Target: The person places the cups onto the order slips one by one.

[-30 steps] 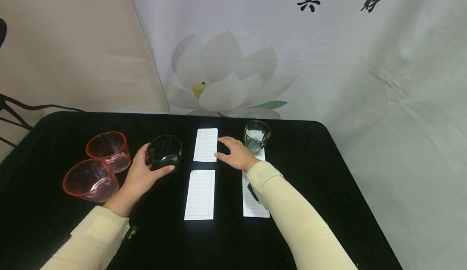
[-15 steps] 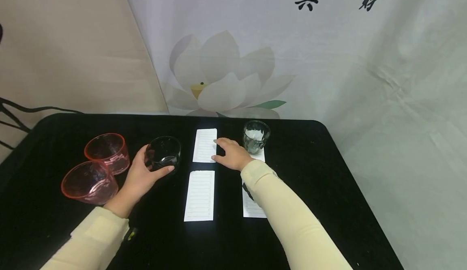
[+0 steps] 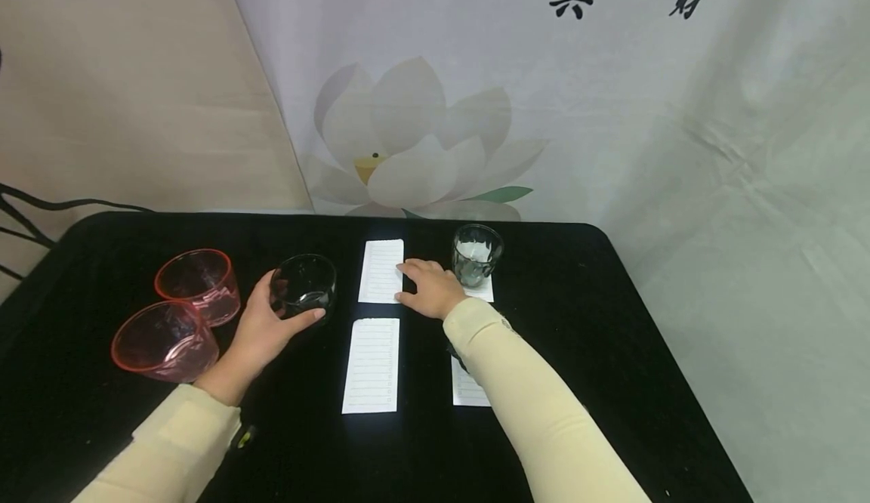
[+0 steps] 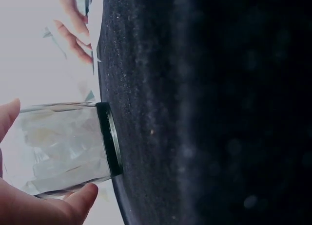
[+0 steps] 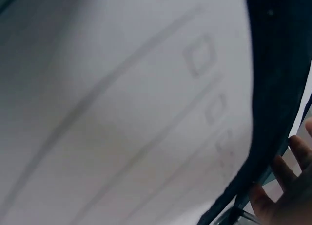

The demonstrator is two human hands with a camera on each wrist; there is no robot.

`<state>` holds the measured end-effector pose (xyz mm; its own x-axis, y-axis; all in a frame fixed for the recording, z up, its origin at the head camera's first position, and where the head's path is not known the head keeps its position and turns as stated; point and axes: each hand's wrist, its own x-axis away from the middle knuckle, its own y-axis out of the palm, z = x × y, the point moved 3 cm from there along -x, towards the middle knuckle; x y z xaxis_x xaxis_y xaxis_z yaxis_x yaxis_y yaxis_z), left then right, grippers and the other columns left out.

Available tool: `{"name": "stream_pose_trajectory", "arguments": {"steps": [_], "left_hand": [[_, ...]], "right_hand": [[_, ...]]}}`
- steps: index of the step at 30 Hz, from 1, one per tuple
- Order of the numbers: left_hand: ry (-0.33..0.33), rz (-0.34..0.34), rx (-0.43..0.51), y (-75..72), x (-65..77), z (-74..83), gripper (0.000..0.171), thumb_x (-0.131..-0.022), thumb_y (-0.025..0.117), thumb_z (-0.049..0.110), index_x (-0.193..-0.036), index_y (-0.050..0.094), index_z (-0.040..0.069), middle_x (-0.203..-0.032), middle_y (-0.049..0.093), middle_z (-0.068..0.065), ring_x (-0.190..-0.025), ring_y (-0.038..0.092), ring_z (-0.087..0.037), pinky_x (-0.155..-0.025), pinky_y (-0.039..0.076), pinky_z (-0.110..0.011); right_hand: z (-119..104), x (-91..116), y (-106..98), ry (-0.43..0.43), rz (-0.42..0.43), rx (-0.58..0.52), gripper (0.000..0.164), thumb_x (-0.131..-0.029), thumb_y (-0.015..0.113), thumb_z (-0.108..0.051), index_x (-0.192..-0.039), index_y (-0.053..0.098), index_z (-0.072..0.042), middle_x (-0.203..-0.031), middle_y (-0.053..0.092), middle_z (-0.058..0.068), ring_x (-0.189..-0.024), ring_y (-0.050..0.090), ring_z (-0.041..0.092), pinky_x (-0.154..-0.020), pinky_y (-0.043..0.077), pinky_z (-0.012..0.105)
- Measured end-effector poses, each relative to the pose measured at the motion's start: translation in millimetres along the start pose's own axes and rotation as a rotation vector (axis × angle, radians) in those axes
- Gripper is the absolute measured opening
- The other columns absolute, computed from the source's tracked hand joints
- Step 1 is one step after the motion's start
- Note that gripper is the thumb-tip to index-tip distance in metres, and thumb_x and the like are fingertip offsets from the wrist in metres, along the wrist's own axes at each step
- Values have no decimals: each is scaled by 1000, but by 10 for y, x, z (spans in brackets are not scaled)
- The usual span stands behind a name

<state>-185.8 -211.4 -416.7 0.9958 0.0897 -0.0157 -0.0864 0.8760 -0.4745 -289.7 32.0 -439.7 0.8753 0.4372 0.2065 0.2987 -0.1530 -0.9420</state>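
Observation:
In the head view my left hand (image 3: pixel 261 329) holds a clear glass (image 3: pixel 303 285) from its near left side, thumb toward the front and fingers round the back. The left wrist view shows this glass (image 4: pixel 68 147) with its dark base against the black cloth. My right hand (image 3: pixel 435 290) reaches in from the right, its fingertips at the right edge of the upper lined paper slip (image 3: pixel 381 270). Spread fingers (image 5: pixel 285 172) show in the right wrist view, beyond a close, blurred lined slip (image 5: pixel 146 113). A second clear glass (image 3: pixel 477 254) stands behind the right hand.
Two pink tumblers (image 3: pixel 198 284) stand left of the left hand. Another lined slip (image 3: pixel 371 365) lies nearer the front. Under my right forearm lies a further slip (image 3: pixel 469 382), partly covered. A black cloth (image 3: pixel 584 322) covers the table; a white curtain (image 3: pixel 680 148) hangs behind.
My right hand has shifted slightly left, its fingertips now overlapping the upper slip's right edge. The left hand stays on its glass. The whole view has drifted slightly.

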Motion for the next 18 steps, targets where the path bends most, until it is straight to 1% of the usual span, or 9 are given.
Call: {"name": "stream_pose_trajectory", "arguments": {"steps": [9, 18], "left_hand": [[-17, 10, -9, 5, 10, -21, 91, -83, 77, 20, -147, 19, -6, -141, 33, -34, -131, 35, -50, -106, 33, -63], [-26, 9, -6, -8, -22, -29, 89, -83, 76, 19, -147, 18, -6, -142, 33, -33, -132, 35, -50, -107, 34, -61]], "right_hand": [[-11, -22, 19, -18, 2, 54, 59, -95, 55, -46, -148, 39, -26, -155, 34, -3, -139, 32, 23, -110, 33, 48], [0, -44, 35, -12, -18, 79, 56, -96, 52, -48, -147, 40, -29, -156, 31, -5, -141, 28, 21, -110, 32, 48]]}}
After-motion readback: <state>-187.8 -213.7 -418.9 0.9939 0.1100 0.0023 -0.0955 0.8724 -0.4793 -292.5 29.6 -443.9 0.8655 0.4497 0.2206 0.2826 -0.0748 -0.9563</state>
